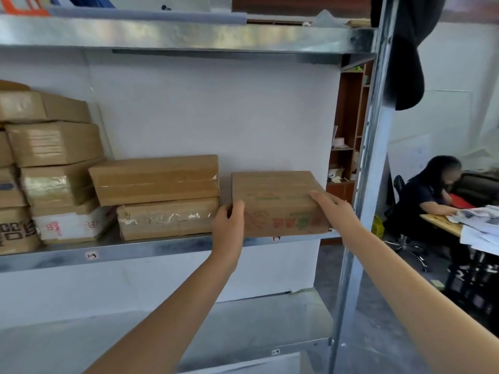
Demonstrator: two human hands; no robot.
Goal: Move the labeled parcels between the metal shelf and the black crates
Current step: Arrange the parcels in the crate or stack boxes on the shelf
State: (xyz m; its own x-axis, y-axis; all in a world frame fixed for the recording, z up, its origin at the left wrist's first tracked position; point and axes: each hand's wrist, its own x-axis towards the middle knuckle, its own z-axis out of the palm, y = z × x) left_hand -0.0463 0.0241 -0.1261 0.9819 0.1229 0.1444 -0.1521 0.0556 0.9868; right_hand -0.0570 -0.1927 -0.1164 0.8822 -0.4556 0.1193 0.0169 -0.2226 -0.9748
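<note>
Your left hand and right hand clasp a brown parcel by its two ends, fingers closed on the cardboard. The parcel rests at the right end of the metal shelf, near the upright post. Just left of it, two flat boxes lie stacked; farther left stands a taller pile of boxes.

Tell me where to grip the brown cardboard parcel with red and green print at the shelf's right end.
Grip the brown cardboard parcel by its two short ends, coming from the front. It lies flat with its long face outward; the left hand and right hand already bracket those ends.
</note>
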